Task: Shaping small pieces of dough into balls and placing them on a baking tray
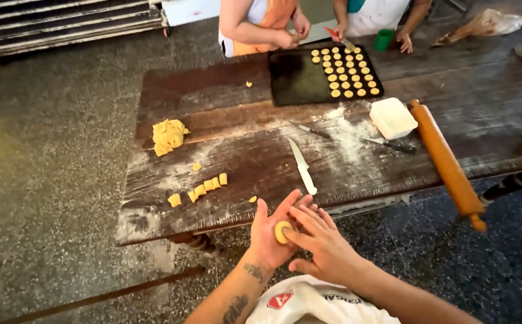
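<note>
A small round disc of yellow dough [282,231] lies in the palm of my left hand [269,237], held just off the near edge of the wooden table [237,90]. My right hand [321,243] rests its fingertips on the disc, pressing it against the palm. On the table in front of my hands lies a short row of cut dough pieces [207,187], with a larger lump of dough [168,135] further left. A knife [302,167] lies on the floured wood just beyond my hands.
A dark baking tray [297,81] at the far side holds rows of small dough rounds [345,72]. Two other people stand behind it, hands near the tray. A white plastic box [392,117], a wooden rolling pin [447,162] and a second knife [390,144] lie to the right.
</note>
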